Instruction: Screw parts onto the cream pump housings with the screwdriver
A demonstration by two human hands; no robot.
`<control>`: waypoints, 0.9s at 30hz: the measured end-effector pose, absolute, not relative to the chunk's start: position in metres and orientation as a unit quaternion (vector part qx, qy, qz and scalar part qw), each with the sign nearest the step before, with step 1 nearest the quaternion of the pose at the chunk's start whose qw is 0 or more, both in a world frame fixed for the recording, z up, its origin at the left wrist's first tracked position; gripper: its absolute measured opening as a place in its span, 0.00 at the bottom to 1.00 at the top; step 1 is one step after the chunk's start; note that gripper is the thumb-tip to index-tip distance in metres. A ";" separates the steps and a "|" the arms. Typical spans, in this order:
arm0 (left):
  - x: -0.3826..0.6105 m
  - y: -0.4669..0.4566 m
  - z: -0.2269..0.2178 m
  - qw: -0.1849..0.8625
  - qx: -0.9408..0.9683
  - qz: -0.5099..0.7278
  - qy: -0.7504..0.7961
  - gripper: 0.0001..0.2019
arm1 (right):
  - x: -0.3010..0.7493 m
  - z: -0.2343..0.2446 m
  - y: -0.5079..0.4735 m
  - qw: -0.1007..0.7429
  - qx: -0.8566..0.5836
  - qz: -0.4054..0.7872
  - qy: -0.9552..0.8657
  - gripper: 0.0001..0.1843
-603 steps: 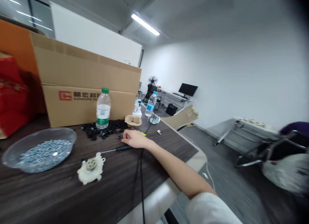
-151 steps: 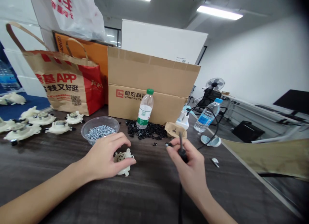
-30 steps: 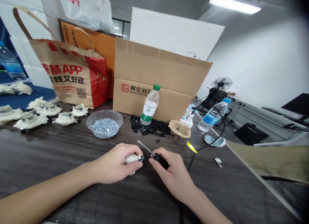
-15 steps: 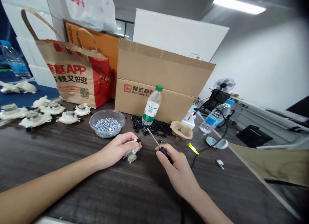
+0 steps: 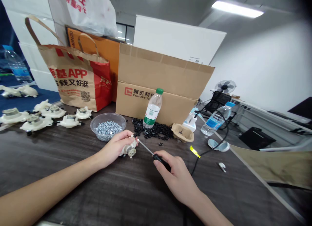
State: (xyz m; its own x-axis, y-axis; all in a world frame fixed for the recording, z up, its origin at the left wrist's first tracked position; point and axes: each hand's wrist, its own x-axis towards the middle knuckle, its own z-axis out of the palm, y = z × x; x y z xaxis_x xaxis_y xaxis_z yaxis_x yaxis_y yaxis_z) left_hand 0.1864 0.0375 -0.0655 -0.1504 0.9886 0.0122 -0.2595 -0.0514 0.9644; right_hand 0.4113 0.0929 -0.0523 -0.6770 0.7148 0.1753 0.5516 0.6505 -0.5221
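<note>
My left hand (image 5: 113,147) grips a white plastic motor housing (image 5: 130,151) on its side, just above the dark wooden table (image 5: 73,183). My right hand (image 5: 176,176) holds a black-handled screwdriver (image 5: 158,158) by the handle. The screwdriver's thin steel shaft slants left, and its tip reaches the top of the housing by my left fingers. What the tip touches is hidden by those fingers and too small to tell.
A clear bowl of screws (image 5: 108,131) and a heap of small black parts (image 5: 151,132) lie just beyond my hands. Several white housings (image 5: 52,111) stand at left. A water bottle (image 5: 152,113), cardboard box (image 5: 156,102) and black cable (image 5: 204,152) are there too; the table edge runs down the right.
My left hand has turned the housing so its round end faces me. The screwdriver has tilted from steeply upward to a low slant, its tip now at the housing.
</note>
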 end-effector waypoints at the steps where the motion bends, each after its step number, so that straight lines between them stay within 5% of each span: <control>1: 0.186 0.038 -0.065 0.512 0.397 0.609 0.457 0.10 | 0.411 -0.052 0.093 0.187 -0.355 0.220 -0.889 0.13; 27: 0.194 0.034 -0.065 0.484 0.401 0.623 0.466 0.07 | 0.410 -0.051 0.093 0.223 -0.308 0.239 -0.894 0.13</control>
State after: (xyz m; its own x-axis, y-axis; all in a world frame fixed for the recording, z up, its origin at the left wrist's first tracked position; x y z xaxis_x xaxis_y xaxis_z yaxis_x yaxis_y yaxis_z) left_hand 0.1937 0.0340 -0.0652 -0.2104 0.9764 0.0484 -0.2281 -0.0971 0.9688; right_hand 0.4095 0.0929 -0.0510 -0.7108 0.6566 0.2522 0.4432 0.6966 -0.5642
